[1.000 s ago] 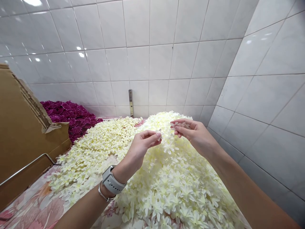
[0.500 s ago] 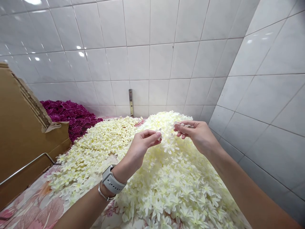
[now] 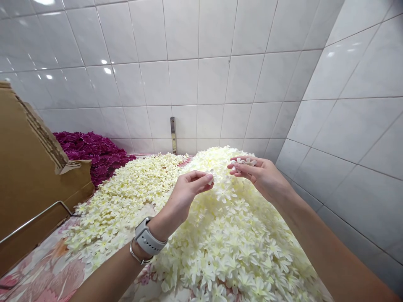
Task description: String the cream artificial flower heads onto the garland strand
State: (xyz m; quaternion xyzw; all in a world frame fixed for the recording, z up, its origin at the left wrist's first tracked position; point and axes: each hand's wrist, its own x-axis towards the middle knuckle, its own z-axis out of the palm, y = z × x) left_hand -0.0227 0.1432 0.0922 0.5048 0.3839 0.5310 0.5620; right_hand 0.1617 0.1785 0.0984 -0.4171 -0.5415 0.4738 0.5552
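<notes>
My left hand (image 3: pixel 188 188) is raised over a big heap of cream-white fabric flowers (image 3: pixel 226 247), its thumb and fingers pinched on one small white flower (image 3: pixel 210 175). A grey watch and a thin bangle sit on that wrist. My right hand (image 3: pixel 260 174) hovers a little to the right at the same height, fingers curled round a few white flowers (image 3: pixel 244 161) that stick out above its fingertips. The two hands are a short gap apart.
A flatter spread of the same cream flowers (image 3: pixel 126 188) lies to the left on a floral-print cloth (image 3: pixel 40 268). Purple flowers (image 3: pixel 91 153) are piled at the back left beside a cardboard box (image 3: pixel 28 176). White tiled walls (image 3: pixel 346 126) close in behind and on the right.
My right hand has shifted slightly and worked its flowers up, so white petals now show above its fingertips. My left hand has stayed in place, still pinching its flower.
</notes>
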